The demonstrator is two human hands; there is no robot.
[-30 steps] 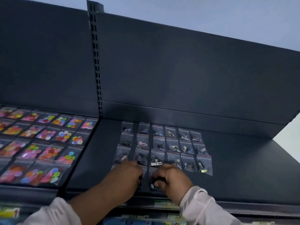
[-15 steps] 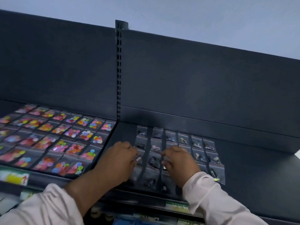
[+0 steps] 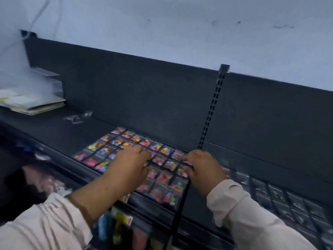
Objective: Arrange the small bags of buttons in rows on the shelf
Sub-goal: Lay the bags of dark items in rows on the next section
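Lying in neat rows on the dark shelf [image 3: 54,134], the bags of bright buttons [image 3: 166,150] sit right under me. My left hand [image 3: 129,166] and right hand [image 3: 203,170] arch over them, fingers bent down; too blurred to tell whether either pinches a bag.

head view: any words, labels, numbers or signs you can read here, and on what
No text is readable in this frame.
Yellow tag near the bottom edge: a red mark, too blurred to read.
Stack of papers at far left: too blurred.
Bags of coloured buttons: no label visible.
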